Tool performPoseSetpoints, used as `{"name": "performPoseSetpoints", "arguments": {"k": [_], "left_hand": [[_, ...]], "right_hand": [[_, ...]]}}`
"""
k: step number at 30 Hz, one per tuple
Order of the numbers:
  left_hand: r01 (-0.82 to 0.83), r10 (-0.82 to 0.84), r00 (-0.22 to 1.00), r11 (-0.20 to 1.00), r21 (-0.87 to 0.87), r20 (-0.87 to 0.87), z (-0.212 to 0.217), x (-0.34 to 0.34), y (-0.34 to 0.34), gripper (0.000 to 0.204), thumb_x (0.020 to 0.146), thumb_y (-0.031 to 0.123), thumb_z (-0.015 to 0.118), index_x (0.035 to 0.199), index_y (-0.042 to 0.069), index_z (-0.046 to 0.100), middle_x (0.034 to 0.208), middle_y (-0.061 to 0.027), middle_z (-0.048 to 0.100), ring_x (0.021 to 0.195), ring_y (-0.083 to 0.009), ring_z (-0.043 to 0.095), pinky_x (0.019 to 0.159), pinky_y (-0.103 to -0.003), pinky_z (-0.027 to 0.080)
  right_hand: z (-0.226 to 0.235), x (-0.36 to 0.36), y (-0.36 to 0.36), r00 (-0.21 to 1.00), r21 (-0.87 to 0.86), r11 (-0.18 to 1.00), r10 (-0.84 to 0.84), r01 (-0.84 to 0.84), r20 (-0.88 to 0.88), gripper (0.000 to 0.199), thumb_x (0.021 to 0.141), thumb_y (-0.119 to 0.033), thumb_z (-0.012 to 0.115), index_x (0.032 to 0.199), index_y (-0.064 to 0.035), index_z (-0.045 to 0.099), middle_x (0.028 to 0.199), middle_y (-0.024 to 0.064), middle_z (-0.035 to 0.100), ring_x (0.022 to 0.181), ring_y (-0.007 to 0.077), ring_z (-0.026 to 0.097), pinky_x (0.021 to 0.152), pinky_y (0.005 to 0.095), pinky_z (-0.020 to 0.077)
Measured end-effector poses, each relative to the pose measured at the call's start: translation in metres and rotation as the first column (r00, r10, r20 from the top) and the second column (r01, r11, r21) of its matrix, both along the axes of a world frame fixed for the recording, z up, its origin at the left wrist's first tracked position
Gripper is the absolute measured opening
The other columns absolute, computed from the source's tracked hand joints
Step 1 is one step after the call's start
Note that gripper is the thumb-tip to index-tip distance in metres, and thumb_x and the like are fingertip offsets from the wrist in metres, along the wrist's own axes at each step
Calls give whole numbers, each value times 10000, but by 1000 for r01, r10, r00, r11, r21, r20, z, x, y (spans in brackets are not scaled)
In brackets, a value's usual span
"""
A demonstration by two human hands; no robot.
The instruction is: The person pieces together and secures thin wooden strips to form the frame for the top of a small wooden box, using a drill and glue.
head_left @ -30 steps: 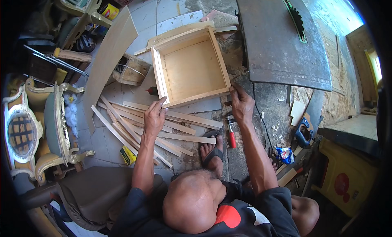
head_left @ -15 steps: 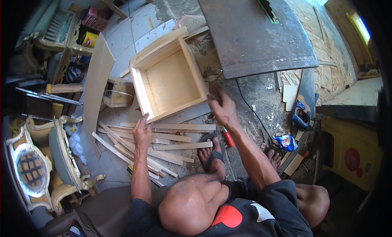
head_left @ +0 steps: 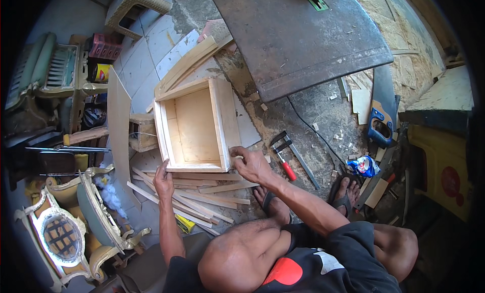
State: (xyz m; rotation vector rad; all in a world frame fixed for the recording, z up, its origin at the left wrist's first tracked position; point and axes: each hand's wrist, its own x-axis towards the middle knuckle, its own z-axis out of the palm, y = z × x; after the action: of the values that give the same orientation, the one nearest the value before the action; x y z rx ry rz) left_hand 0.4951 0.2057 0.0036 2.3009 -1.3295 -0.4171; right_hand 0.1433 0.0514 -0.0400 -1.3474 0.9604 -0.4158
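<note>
Grey tiles and bare concrete make up the floor (head_left: 280, 119) around you. An open wooden box (head_left: 226, 116) sits at your eleven o'clock. Your left hand (head_left: 162, 182) pinches its seven o'clock corner; your right hand (head_left: 252, 164) has bent fingers at its five o'clock corner, but I cannot tell whether they grip. Loose wooden strips (head_left: 222, 187) lie at the box's six o'clock: should its near edge bear on them, it could slip or rock. Swung toward four o'clock, it might strike the red-handled bar clamp (head_left: 288, 171).

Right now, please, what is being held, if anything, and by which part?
A pale, open wooden box, by its near corners, with left fingers and right fingers.
</note>
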Motion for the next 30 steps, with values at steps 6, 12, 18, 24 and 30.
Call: {"name": "performPoseSetpoints", "arguments": {"k": [6,12,18,24,30], "left_hand": [[-6,6,1000,1000,-27,26,-2,-1,2,539,876,-165,535,1347,52,680,1158,-120,714,1046,-190,704,912,-286,535],[-5,5,1000,1000,-26,8,-5,-5,-6,545,871,-166,524,1343,54,684,1191,-123,718,1069,-199,704,915,-289,534],[-16,16,1000,1000,-18,15,1,8,-14,519,871,-169,530,1310,45,703,1207,-149,723,1103,-218,706,929,-310,543],[125,-123,989,992,-21,87,4,13,-74,517,874,-178,568,1302,72,717,1226,-163,732,1119,-234,713,956,-318,541],[83,-88,989,996,41,119,2,37,-90,491,888,-154,633,1304,90,725,1243,-155,741,1146,-220,706,1022,-319,515]], "right_hand": [[-11,25,-66,967,-189,948,-251,256,51,417,959,-264,605,1292,-21,667,1125,240,733,1056,387,720,917,438,568],[-26,86,-174,897,-491,755,-317,435,307,478,962,-308,672,1283,43,629,1204,273,679,1169,427,649,1029,464,505],[-16,72,-176,943,-331,893,-235,305,234,455,979,-303,692,1280,34,647,1252,251,685,1159,359,683,976,406,530],[-51,40,-175,912,-203,897,-352,393,210,475,955,-298,724,1310,6,635,1343,208,639,1271,313,609,1037,429,481],[-31,20,-157,918,-313,865,-348,393,191,504,933,-319,746,1332,-38,621,1283,178,646,1215,302,601,1036,447,462]]}}
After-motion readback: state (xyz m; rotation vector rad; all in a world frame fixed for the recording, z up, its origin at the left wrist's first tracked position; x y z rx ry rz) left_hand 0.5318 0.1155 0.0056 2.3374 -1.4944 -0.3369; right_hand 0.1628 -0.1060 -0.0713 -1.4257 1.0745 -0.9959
